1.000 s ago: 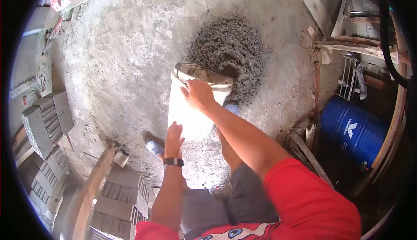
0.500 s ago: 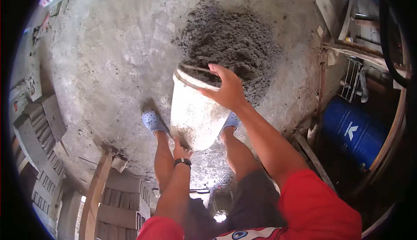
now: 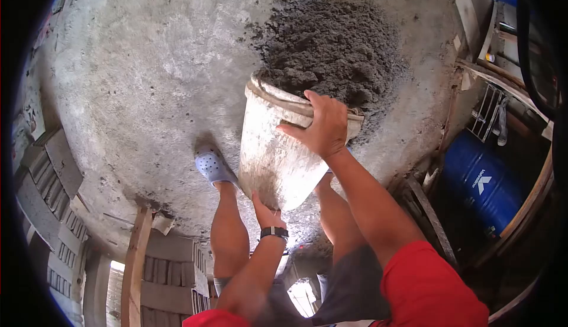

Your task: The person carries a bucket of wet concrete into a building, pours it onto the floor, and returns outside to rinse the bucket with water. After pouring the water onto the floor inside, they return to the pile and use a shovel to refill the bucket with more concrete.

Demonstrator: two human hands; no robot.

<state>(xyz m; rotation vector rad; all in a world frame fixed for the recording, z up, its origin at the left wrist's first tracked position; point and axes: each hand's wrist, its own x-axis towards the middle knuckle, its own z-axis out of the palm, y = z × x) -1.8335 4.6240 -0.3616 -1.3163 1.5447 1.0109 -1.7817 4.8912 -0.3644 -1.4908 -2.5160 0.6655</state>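
A dirty white bucket (image 3: 275, 149) is tilted, its mouth facing the dark grey heap of wet mix (image 3: 337, 43) on the concrete floor. My right hand (image 3: 324, 127) grips the bucket near its rim, fingers over the edge and thumb along the outer wall. Under the bucket's base, my left hand (image 3: 267, 213) holds it from below, a watch on that wrist; some of its fingers are hidden. The inside of the bucket is out of sight.
My feet in light blue clogs (image 3: 211, 166) stand on either side of the bucket. A blue drum (image 3: 482, 179) and wooden boards (image 3: 503, 81) lie to the right. At the lower left are a wooden post (image 3: 136, 262) and grey blocks (image 3: 168, 271).
The bucket has tipped further toward the heap, and its contents no longer show. Both hands have moved slightly right with it. The heap appears larger near the bucket's mouth.
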